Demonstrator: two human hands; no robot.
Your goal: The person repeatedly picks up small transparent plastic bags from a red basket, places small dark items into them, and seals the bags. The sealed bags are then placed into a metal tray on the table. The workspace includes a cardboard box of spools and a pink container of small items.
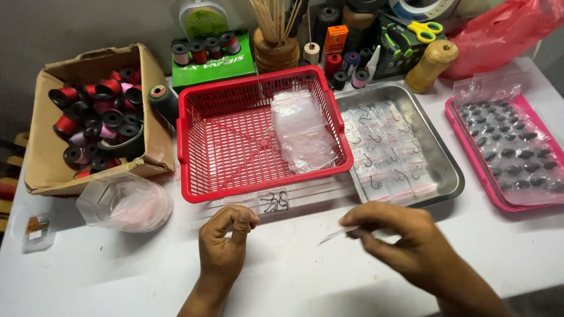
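We work at a white worktop. Our right hand pinches a small clear bag, long axis pointing lower left toward our left hand, which is clenched, thumb on fingers, holding nothing we can make out. Just above lie hooks. The red basket holds clear bags, the steel tray bagged hooks.
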